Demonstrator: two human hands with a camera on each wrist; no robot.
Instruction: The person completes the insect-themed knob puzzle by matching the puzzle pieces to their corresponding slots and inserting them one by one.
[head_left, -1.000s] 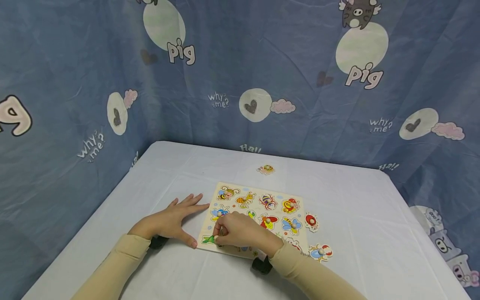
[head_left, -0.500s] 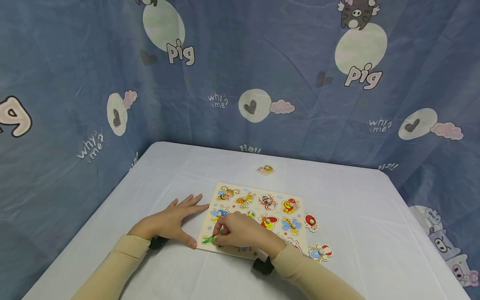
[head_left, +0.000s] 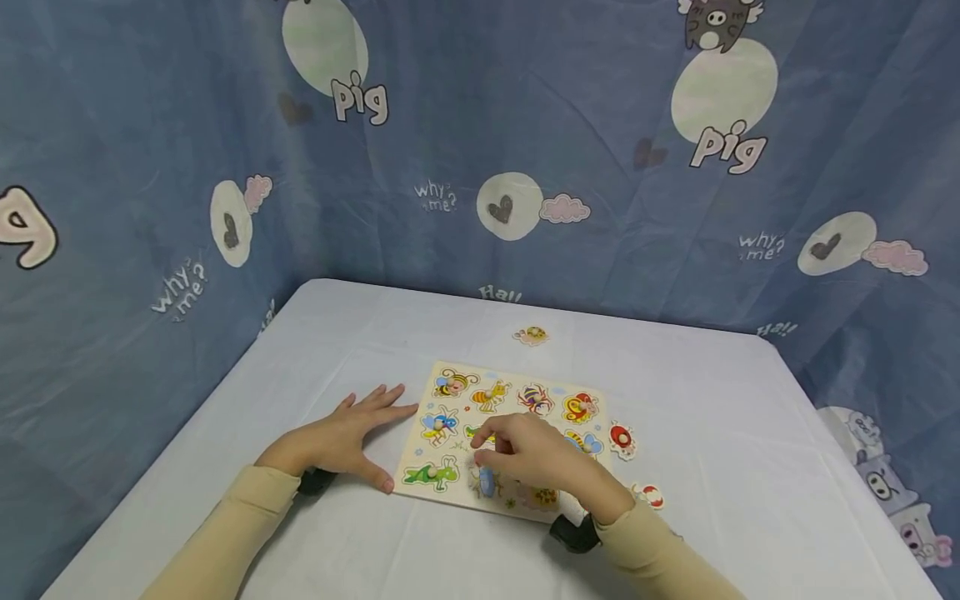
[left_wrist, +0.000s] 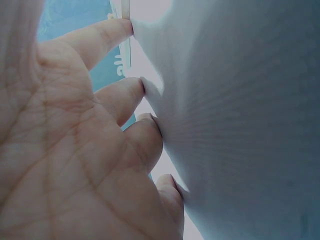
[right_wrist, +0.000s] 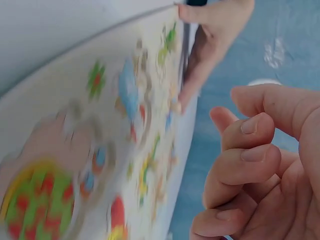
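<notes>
A wooden insect puzzle board (head_left: 468, 498) lies flat on the white table. My left hand (head_left: 341, 442) rests at its left edge, fingers spread, with thumb and a fingertip touching the board's side. In the left wrist view the fingertips (left_wrist: 135, 85) press on the white cloth. My right hand (head_left: 525, 450) hovers over the middle of the board. Its fingers are loosely bent, with thumb and forefinger apart and nothing between them in the right wrist view. A green grasshopper piece (head_left: 431, 474) with a knob sits at the board's lower left corner. The right hand hides part of the board.
A ladybug piece (head_left: 622, 439) lies just off the board's right side. Below it is a red-and-white-headed beetle piece (head_left: 651, 497), partly covered by the right wrist. A snail piece (head_left: 533, 335) lies beyond the far edge. A blue printed curtain (head_left: 420, 125) surrounds the table (head_left: 750, 450).
My right hand has let go of the grasshopper piece, and moved right and upward over the board. The grasshopper is now in full view. My left hand has stayed at the board's edge.
</notes>
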